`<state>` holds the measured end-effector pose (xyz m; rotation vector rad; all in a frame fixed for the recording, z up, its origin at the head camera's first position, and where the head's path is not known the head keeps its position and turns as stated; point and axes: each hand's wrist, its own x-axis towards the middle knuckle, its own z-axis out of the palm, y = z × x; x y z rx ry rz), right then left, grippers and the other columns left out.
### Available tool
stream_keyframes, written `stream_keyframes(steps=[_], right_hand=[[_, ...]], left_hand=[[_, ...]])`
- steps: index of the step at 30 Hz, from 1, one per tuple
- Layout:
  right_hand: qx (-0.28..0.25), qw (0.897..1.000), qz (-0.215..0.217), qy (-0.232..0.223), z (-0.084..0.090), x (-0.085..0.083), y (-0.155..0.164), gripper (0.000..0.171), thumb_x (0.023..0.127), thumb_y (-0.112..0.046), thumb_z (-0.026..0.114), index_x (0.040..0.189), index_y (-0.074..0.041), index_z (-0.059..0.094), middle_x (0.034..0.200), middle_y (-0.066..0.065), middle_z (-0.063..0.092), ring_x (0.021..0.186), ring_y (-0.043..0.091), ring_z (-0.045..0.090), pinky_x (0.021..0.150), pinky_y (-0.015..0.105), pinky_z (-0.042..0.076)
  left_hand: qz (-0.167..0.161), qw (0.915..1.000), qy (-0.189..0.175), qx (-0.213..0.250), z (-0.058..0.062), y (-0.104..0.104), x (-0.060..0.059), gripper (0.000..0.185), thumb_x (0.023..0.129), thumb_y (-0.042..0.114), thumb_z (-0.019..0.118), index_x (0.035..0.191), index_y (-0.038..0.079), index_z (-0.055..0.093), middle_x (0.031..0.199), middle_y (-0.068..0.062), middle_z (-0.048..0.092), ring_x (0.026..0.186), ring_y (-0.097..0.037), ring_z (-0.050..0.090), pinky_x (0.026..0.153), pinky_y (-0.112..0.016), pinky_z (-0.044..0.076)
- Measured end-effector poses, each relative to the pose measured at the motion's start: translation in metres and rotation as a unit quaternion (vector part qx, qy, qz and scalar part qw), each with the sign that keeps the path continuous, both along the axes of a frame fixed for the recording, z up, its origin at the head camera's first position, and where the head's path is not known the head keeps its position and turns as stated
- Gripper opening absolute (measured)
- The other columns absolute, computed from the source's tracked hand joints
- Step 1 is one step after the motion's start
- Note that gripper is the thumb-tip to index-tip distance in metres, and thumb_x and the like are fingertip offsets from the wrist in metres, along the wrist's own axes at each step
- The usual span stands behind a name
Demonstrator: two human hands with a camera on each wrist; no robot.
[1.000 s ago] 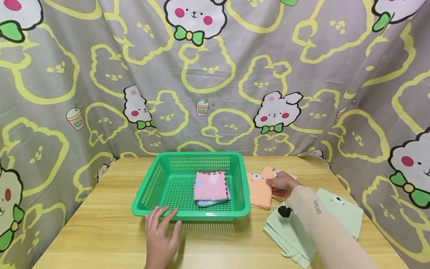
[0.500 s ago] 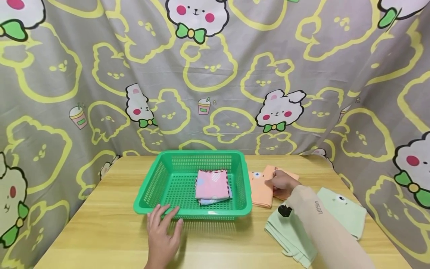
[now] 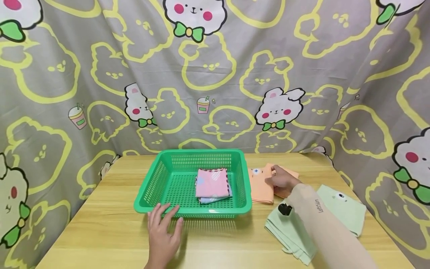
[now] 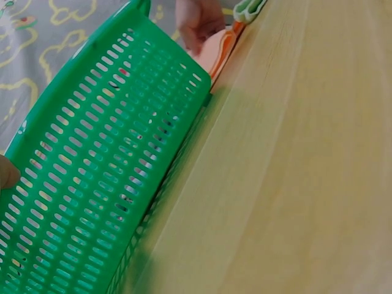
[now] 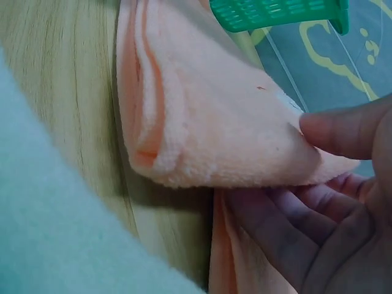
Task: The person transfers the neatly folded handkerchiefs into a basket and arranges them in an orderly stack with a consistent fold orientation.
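My right hand (image 3: 283, 180) pinches the right edge of a folded orange towel (image 3: 262, 188) beside the basket. In the right wrist view the thumb lies on top of this towel (image 5: 208, 122) and the fingers are underneath, with the edge lifted. Another orange towel (image 5: 245, 263) shows below the fingers. My left hand (image 3: 163, 235) rests on the front rim of a green plastic basket (image 3: 201, 212), its fingers extended over the edge. Inside the basket, toward its right side, a folded pink towel (image 3: 211, 183) lies over a bluish one (image 3: 215, 200).
Light green towels (image 3: 349, 213) lie at the right of the wooden table (image 3: 100, 231), partly hidden under my right sleeve (image 3: 319, 220). A grey curtain (image 3: 231, 82) with cartoon prints hangs behind and at both sides.
The orange towel's right edge has come up in my right hand's pinch, covering more of the other orange towel. My left hand stays on the basket rim.
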<state>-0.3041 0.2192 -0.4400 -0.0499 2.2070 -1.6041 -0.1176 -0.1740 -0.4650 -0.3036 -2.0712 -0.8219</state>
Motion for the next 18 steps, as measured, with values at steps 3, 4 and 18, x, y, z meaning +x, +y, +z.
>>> stream_keyframes(steps=[3, 4, 18], right_hand=[[-0.005, 1.0, 0.012, -0.003, 0.0016, 0.0019, 0.0001, 0.044, 0.092, 0.006, 0.047, 0.127, -0.001, 0.021, 0.101, 0.019, 0.044, 0.073, 0.023, 0.053, 0.063, 0.033, 0.049], [0.005, 1.0, 0.014, 0.005, 0.0021, 0.0024, 0.0003, 0.044, 0.092, 0.006, 0.047, 0.127, 0.0, 0.022, 0.101, 0.019, 0.043, 0.073, 0.023, 0.053, 0.062, 0.033, 0.049], [0.067, 0.994, -0.023, 0.08, 0.006, -0.0007, 0.0048, 0.044, 0.085, 0.004, 0.051, 0.125, 0.008, 0.035, 0.084, 0.011, 0.05, 0.06, 0.015, 0.051, 0.052, 0.027, 0.046]], left_hand=[[0.0, 1.0, 0.001, -0.001, 0.0005, 0.0002, 0.0001, 0.034, 0.075, 0.004, 0.075, 0.109, 0.004, 0.07, 0.119, -0.019, 0.059, 0.123, -0.048, 0.04, 0.101, -0.078, 0.01], [0.0, 1.0, 0.001, 0.0, 0.0006, 0.0003, 0.0002, 0.034, 0.075, 0.005, 0.075, 0.109, 0.004, 0.07, 0.119, -0.019, 0.059, 0.123, -0.048, 0.04, 0.1, -0.078, 0.01], [-0.001, 1.0, -0.001, 0.002, -0.0007, -0.0002, 0.0001, 0.034, 0.076, 0.005, 0.075, 0.109, 0.004, 0.07, 0.12, -0.019, 0.059, 0.124, -0.048, 0.04, 0.101, -0.078, 0.009]])
